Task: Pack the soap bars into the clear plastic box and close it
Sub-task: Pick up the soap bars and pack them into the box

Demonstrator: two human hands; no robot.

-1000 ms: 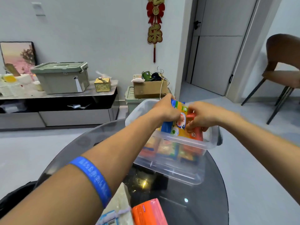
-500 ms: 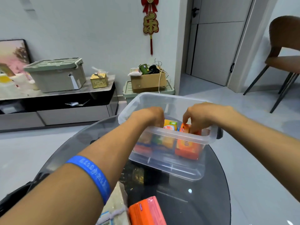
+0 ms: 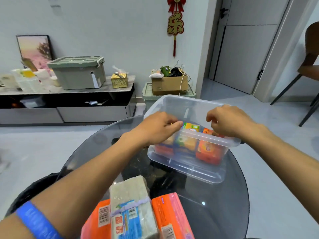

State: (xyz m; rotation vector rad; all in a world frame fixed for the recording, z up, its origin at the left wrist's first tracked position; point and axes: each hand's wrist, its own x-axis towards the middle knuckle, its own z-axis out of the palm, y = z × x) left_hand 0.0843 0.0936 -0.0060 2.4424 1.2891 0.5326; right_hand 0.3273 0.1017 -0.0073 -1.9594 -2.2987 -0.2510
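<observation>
Both hands (image 3: 158, 128) hide, seemingly, soap bars (image 3: 188, 144) inside box (image 3: 186, 171).

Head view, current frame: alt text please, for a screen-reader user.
A person's left hand and right hand reach into an open clear plastic box on a round dark glass table, arranging boxed soap bars standing inside. More wrapped bars lie on the table nearer the camera.
</observation>
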